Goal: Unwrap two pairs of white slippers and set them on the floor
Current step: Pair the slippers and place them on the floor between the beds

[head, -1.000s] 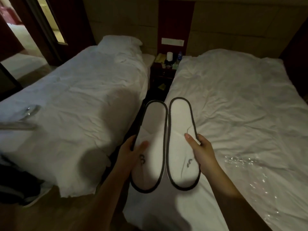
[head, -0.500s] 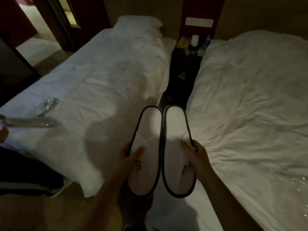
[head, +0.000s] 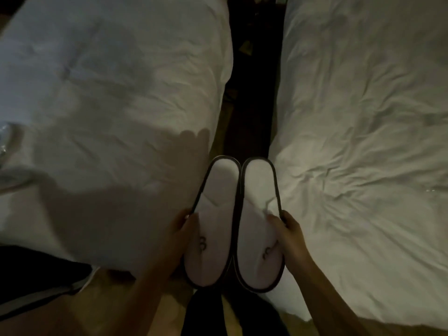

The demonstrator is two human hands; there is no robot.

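Note:
I hold a pair of white slippers with dark edging side by side over the gap between two beds. My left hand [head: 182, 229] grips the outer edge of the left slipper [head: 213, 221]. My right hand [head: 287, 230] grips the outer edge of the right slipper [head: 258, 219]. Both slippers lie flat with their toe ends toward me and small dark logos showing. They hang in the air above the wooden floor [head: 126, 309], which is dim below them.
A white-sheeted bed [head: 109, 93] fills the left and another [head: 363, 141] fills the right. A narrow dark aisle [head: 252, 81] runs between them. Clear plastic wrapping [head: 9, 151] lies at the left bed's edge. My dark-clothed legs [head: 218, 316] show at the bottom.
My view has tilted down and moved in toward the aisle, so the nightstand and pillows are out of sight. The slippers have come lower, between the beds, still held in both hands.

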